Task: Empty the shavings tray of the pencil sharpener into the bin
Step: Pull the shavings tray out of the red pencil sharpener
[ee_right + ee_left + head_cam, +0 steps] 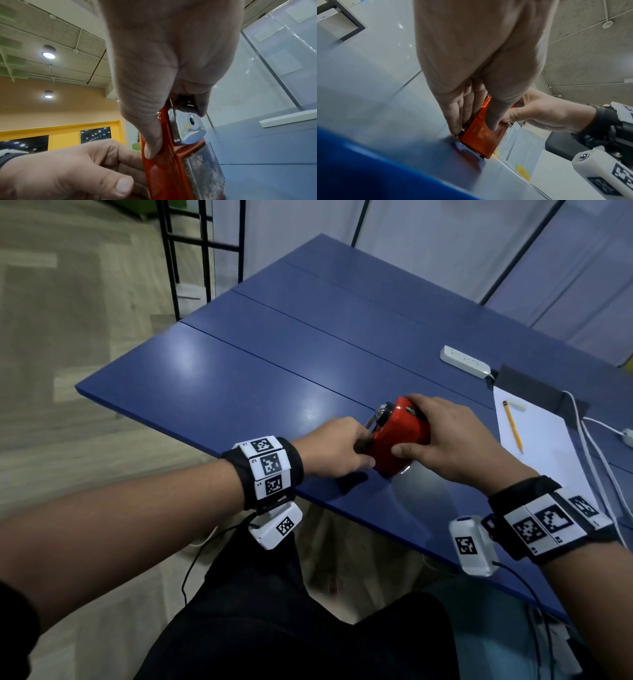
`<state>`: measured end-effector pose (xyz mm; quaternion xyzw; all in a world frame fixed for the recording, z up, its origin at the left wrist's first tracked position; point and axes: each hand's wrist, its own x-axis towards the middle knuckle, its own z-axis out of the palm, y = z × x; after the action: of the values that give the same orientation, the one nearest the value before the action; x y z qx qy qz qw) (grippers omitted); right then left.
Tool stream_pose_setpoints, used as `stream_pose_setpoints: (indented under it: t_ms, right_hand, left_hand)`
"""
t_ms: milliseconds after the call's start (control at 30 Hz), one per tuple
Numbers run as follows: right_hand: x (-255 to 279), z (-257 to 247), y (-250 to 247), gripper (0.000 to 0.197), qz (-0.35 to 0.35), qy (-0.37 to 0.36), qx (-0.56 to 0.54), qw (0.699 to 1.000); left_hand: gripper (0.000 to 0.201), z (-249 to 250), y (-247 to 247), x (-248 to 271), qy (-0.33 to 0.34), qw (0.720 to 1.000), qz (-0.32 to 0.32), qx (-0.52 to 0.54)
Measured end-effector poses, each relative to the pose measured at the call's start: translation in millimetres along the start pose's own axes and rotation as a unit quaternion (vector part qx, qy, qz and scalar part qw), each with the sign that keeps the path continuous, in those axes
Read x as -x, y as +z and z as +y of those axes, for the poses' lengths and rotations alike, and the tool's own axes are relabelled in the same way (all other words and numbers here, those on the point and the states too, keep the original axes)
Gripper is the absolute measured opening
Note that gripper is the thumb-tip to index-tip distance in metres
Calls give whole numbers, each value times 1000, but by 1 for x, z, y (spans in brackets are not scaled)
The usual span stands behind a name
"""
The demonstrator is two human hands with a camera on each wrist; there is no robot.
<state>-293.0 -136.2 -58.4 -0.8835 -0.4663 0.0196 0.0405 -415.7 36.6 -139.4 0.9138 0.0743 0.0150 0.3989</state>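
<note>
The red pencil sharpener [400, 436] stands on the blue table [239, 378] close to its front edge. My left hand [366, 448] grips its left end, by the metal crank [371, 419]. In the left wrist view the left hand [473, 128] has thumb and fingers on opposite sides of the sharpener [481, 140]. My right hand [407, 426] holds the body from above. The right wrist view shows the right hand [176, 133] with its thumb on the red side. The clear shavings tray [205, 173], holding shavings, sits in the sharpener's base. No bin is plainly visible.
To the right lie a white sheet of paper [541, 446] with a yellow pencil [512, 426] and an eraser [517, 405]. Behind them are a white power strip [466, 366] and white cables [589, 440]. A pale teal shape [479, 628] shows under the table edge.
</note>
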Motion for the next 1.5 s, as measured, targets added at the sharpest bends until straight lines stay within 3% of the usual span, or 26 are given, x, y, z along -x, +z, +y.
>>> stream_pose_setpoints:
  t_ms: [133,233,333,433,567,667,967,1133,1233,1500]
  right_hand:
    - [0,0,0,89,2,-6,-2,1000]
    - [-1,2,1,91,0,-7,-7,1000]
    - [0,8,2,102,-4,-7,-43,999]
    - [9,15,3,120,0,12,-109,994]
    - [24,22,14,106,27,52,-198,978]
    - [31,23,21,91,62,69,-242,966]
    - [58,7,46,91,125,124,-306,935]
    - [76,-9,64,69,70,207,-290,932]
    - [78,-16,73,67,82,230,-297,923]
    - [63,-25,81,63,142,253,-282,914]
  left_hand:
    - [31,-1,-3,3,-1,1000,-23,-5]
    - [25,6,-20,4,2,997,-37,-74]
    - [27,20,-44,3,18,990,50,-130]
    - [60,36,-54,-2,71,984,122,-111]
    - [103,55,-47,-21,116,968,13,-223]
    - [92,65,-43,-37,128,945,-49,-296]
    - [85,90,-65,-62,159,899,-144,-383]
    - [85,95,-62,-66,155,883,-169,-410]
    - [84,94,-56,-68,165,872,-192,-420]
    - [92,93,-49,-70,144,879,-231,-392]
